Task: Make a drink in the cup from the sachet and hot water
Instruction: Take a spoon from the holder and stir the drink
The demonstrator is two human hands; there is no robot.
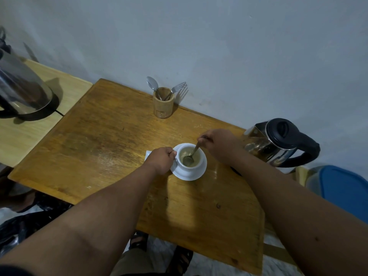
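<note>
A white cup [200,159] stands on a white saucer [197,173] near the middle of the wooden table [111,148]. It holds a pale brownish drink. My left hand [162,159] is closed on the cup's handle at its left side. My right hand [219,144] pinches the handle of a metal spoon [190,157], whose bowl dips into the drink. A white corner of paper [147,154], perhaps the sachet, pokes out from behind my left hand. A steel kettle with a black lid and handle [282,142] stands just right of my right hand.
A wooden holder [163,104] with a spoon and a fork stands by the wall. A second kettle on its base [22,90] sits on a paler table at the left. A blue-lidded container [342,188] is at the right edge. My feet show below the table's front edge.
</note>
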